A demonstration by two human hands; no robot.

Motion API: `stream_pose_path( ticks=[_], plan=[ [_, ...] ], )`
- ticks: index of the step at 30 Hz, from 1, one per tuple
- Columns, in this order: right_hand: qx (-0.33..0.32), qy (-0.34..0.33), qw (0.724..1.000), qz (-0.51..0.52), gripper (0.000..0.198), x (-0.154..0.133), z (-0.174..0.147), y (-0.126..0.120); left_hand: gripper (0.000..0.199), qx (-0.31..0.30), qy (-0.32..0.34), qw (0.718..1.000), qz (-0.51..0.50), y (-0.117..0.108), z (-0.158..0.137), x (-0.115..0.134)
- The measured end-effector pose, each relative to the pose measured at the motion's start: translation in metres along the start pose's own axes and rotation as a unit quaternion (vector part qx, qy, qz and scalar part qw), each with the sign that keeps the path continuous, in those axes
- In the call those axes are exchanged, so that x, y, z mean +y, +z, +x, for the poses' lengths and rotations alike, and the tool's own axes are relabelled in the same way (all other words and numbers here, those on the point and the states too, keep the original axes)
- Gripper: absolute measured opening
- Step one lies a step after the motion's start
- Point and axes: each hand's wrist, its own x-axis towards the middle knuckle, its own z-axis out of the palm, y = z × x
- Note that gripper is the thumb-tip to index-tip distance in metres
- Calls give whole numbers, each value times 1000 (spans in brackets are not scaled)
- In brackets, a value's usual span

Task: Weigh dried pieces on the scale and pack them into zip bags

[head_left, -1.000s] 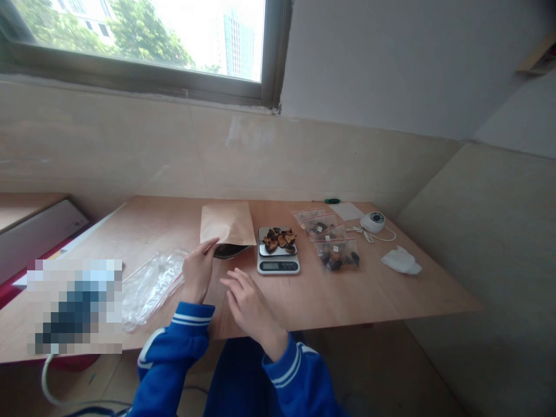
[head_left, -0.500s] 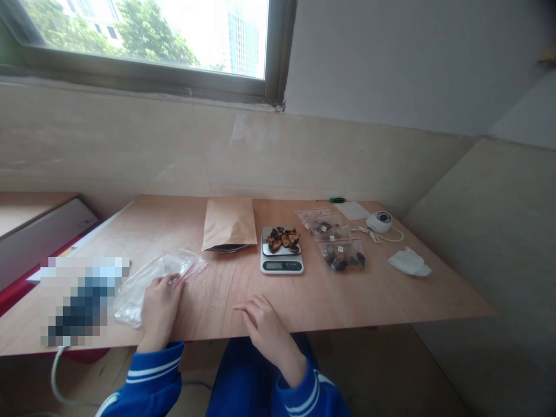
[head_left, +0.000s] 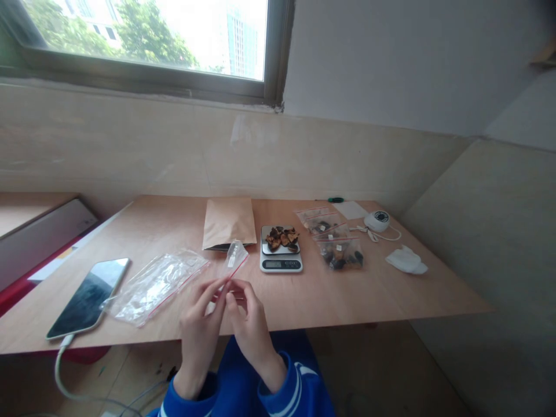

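Near the table's front edge, my left hand (head_left: 204, 315) and my right hand (head_left: 252, 324) meet with fingertips pinched on a small clear zip bag (head_left: 236, 260) with a red seal line. Just beyond them stands a white digital kitchen scale (head_left: 281, 264) bearing dark-edged brown dried slices (head_left: 282, 238). A brown kraft paper pouch (head_left: 230, 223) lies left of the scale, its mouth facing me. More clear zip bags (head_left: 158, 284) lie flat to the left of my hands.
Several filled, labelled zip bags (head_left: 341, 253) lie right of the scale. Farther right are a white dome camera (head_left: 377, 220) with a cable and a crumpled white tissue (head_left: 407, 260). A phone (head_left: 89, 298) with a charging cable lies at the left, near the front edge.
My left hand has left the bags on the left, bringing one zip bag to the middle. My right hand has shifted slightly left and now pinches it too.
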Motion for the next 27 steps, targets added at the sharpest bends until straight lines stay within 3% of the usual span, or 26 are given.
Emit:
stream_pose_path(
  ticks=[4, 6, 10, 13, 15, 17, 19, 22, 27],
  plan=[
    [75, 25, 997, 26, 22, 4, 8, -15, 28, -85, 5, 993, -87, 14, -7, 9],
    [87, 37, 995, 23, 25, 12, 13, -31, 27, -95, -3, 990, -109, 17, -7, 11],
    [121, 68, 990, -15, 32, 30, 23, -69, 25, 35, -51, 996, -67, 15, -2, 13],
    [-10, 46, 993, -106, 30, 31, 37, -100, 25, 75, -78, 994, -26, 12, 8, 11],
    [-70, -22, 973, -220, 34, 27, 53, -121, 26, 66, -90, 994, -11, 13, 14, 8],
    [-46, -78, 934, -345, 43, 25, 75, -143, 28, 61, -97, 993, -5, 16, 19, 6],
    [-33, -79, 896, -435, 56, 29, 102, -163, 30, 50, -106, 993, -13, 22, 23, 4],
    [-80, -49, 857, -507, 74, 44, 138, -183, 30, 29, -122, 992, -24, 33, 27, 5],
    [-135, -83, 821, -549, 64, 63, 161, -193, 27, 23, -138, 990, -12, 56, 36, 7]
  ],
)
